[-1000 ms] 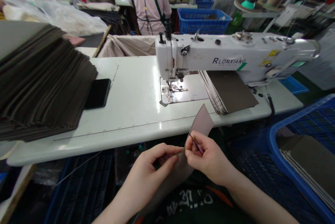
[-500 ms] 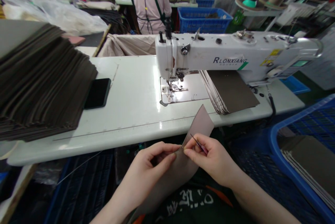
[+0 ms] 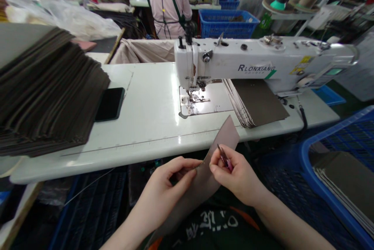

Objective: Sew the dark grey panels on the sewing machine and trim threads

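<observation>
A pinkish-grey fabric panel [image 3: 224, 137] slants up from my lap, its upper corner overlapping the table's front edge. My left hand [image 3: 172, 183] pinches the panel's left edge between thumb and fingers. My right hand [image 3: 233, 172] is closed around small pink-handled thread snips [image 3: 226, 159], whose dark points stick up past the fingers, near the panel's edge. The lower part of the panel is partly hidden behind my hands and forearms. Just beyond stands a white sewing machine [image 3: 233, 59], its needle area lit.
A tall stack of dark panels [image 3: 49, 98] and a black phone [image 3: 110, 104] lie on the left of the table [image 3: 146, 113]. More dark panels [image 3: 260, 101] rest under the machine arm. A blue basket [image 3: 306, 164] holding panels stands right. Across the table is a person [image 3: 166, 4].
My right hand has drawn slightly right, away from the panel's edge, and the snips' points now tilt more upright. My left hand keeps its pinch in nearly the same place.
</observation>
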`<state>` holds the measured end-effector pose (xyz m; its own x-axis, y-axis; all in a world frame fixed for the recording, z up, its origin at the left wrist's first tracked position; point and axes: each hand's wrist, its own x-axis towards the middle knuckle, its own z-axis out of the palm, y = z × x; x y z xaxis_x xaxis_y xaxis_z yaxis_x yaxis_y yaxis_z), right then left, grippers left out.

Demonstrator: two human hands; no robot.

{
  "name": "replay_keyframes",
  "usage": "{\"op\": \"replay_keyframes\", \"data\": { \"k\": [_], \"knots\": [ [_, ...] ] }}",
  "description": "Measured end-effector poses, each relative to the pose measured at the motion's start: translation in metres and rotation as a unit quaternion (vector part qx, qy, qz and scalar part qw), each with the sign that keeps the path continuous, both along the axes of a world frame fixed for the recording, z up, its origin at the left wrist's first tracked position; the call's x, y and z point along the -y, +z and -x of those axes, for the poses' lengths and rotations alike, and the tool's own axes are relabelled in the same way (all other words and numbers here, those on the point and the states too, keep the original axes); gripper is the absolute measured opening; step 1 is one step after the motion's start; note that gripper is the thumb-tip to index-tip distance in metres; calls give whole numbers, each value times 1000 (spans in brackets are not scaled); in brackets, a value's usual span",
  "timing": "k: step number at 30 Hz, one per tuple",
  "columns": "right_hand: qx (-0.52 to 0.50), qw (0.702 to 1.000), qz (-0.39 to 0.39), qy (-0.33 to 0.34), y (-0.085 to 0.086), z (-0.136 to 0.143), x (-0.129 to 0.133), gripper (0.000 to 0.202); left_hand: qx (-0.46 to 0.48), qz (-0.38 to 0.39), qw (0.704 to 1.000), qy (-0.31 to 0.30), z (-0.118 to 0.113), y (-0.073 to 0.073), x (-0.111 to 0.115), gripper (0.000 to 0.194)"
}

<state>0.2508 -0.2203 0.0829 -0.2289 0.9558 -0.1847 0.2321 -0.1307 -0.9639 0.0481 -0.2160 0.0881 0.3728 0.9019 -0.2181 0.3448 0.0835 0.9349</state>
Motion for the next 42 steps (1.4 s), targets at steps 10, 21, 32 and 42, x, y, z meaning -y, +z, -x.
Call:
{"op": "replay_keyframes", "data": {
  "k": [10,21,32,42],
  "knots": [
    [350,858,-339,160,-5,-23,-11,31,108,184,977,14,10,0,-10,26],
    [384,806,-381,240,9,-25,-28,34,110,245,963,0,10,-1,-14,31],
    [308,852,-374,201,3,-24,-27,29,116,258,959,6,10,-2,-16,31],
    [185,965,-181,46,-7,-28,-12,21,134,286,948,29,11,-3,-14,33]
  ]
}}
